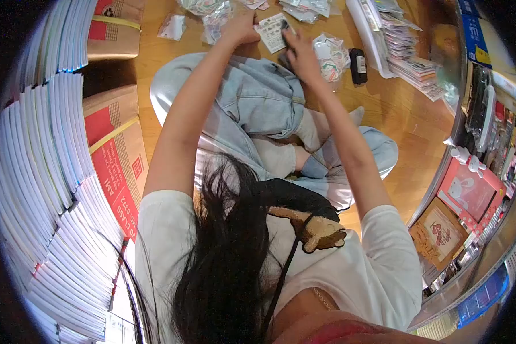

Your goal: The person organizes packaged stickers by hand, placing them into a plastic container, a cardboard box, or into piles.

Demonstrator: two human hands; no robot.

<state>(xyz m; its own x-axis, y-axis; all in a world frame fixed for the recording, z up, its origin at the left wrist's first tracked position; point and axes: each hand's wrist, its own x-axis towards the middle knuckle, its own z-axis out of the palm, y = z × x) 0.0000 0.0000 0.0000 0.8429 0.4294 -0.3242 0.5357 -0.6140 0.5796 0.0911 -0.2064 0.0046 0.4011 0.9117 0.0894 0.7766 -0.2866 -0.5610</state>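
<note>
A small white sheet (270, 35) printed with rows of little dark figures lies over the wooden floor in front of my crossed legs. My left hand (242, 28) is closed at its left edge, fingertips partly hidden. Over the sheet's right side, my right hand (301, 54) is closed with a small dark thing (285, 27) at its fingers, too small to name. Just right of that hand is a clear bag of colourful stickers (331, 57). More clear bags of stickers (215, 20) lie beyond my left hand, with others (307, 8) beyond the sheet.
A black case with a white label (358, 66) lies right of the sticker bag. Farther right, a white tray (368, 40) stands beside many packed sheets (410, 57). Stacked books (46, 155) and cardboard boxes (114, 143) line my left; a crowded shelf (470, 195) lines my right.
</note>
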